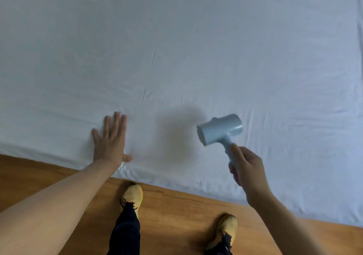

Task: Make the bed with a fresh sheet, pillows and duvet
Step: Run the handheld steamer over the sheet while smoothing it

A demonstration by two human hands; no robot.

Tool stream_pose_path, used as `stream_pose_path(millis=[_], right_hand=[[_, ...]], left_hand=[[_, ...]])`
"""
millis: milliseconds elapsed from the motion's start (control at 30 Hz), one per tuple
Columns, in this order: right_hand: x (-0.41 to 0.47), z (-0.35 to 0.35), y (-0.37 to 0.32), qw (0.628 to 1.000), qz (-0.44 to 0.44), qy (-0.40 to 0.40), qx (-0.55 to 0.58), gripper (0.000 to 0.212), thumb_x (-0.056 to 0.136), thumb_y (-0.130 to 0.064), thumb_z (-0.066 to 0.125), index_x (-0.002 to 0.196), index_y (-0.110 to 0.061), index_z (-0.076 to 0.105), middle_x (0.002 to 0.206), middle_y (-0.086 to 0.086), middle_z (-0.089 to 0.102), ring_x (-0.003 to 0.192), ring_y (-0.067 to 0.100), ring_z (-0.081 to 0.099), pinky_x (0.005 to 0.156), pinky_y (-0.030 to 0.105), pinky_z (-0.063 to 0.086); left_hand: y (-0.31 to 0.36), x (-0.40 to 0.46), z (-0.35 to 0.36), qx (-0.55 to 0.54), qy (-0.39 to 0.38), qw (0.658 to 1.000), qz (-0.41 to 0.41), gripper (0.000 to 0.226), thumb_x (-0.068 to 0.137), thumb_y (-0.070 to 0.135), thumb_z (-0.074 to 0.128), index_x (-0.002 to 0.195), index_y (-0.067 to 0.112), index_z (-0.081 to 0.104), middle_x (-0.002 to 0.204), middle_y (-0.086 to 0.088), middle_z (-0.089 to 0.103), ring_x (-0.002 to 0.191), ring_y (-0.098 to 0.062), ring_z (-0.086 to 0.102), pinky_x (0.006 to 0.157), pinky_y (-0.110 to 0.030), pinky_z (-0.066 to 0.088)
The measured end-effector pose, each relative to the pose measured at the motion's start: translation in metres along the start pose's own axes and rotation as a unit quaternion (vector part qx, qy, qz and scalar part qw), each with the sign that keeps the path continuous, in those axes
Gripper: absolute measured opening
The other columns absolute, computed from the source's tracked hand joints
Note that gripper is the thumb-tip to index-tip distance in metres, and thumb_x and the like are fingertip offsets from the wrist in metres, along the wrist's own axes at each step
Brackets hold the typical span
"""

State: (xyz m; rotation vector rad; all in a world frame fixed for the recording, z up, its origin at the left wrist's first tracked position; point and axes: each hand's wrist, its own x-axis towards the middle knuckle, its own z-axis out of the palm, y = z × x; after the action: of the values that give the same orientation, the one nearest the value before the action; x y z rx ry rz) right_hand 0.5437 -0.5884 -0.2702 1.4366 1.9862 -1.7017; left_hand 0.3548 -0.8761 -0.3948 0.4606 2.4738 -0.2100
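Left hand (110,140) flat, fingers straight, pinned white sheet (196,48) nr near edge. Right hand (247,168) clenched round handheld steamer (220,130), hovering. Best: keep fabric taut, sweep slow over far creases.

Left hand (110,142) flat on white sheet (196,48); right hand (248,168) grips pale-blue handheld steamer (220,130) above sheet.

We see a warm wooden floor (176,211) along the bed's edge, with soft, even light across it.
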Motion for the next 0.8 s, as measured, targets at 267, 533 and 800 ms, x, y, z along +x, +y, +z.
stream_pose_path(millis=[267,533,800], right_hand=[[0.138,0.129,-0.122,0.974,0.112,-0.046,0.19,0.022,0.104,-0.029,0.042,0.102,-0.011,0.054,0.077,0.01,0.063,0.048,0.017,0.05,0.036,0.014,0.036],[0.074,0.109,-0.028,0.993,0.115,0.003,0.017,0.037,0.098,-0.038,0.052,0.093,-0.002,0.058,0.068,0.01,0.063,0.037,0.018,0.039,0.039,0.02,0.029],[-0.019,0.081,0.043,0.981,0.193,-0.014,0.007,0.029,0.096,-0.035,0.052,0.091,-0.006,0.053,0.064,0.005,0.061,0.04,0.02,0.036,0.044,0.022,0.026]], left_hand=[[-0.005,0.005,0.009,0.004,0.021,0.999,0.026,0.148,0.061,0.055,0.084,0.153,0.018,-0.026,0.159,-0.003,-0.033,0.15,-0.03,-0.022,0.116,-0.065,0.006],[-0.028,0.008,0.001,0.018,-0.018,0.995,0.095,0.143,0.067,0.073,0.069,0.146,0.017,-0.037,0.151,-0.002,-0.047,0.145,-0.03,-0.033,0.117,-0.066,-0.001],[-0.022,0.007,-0.005,0.046,-0.017,0.995,0.087,0.143,0.069,0.076,0.066,0.147,0.013,-0.036,0.153,-0.007,-0.044,0.147,-0.035,-0.028,0.115,-0.067,0.004]])
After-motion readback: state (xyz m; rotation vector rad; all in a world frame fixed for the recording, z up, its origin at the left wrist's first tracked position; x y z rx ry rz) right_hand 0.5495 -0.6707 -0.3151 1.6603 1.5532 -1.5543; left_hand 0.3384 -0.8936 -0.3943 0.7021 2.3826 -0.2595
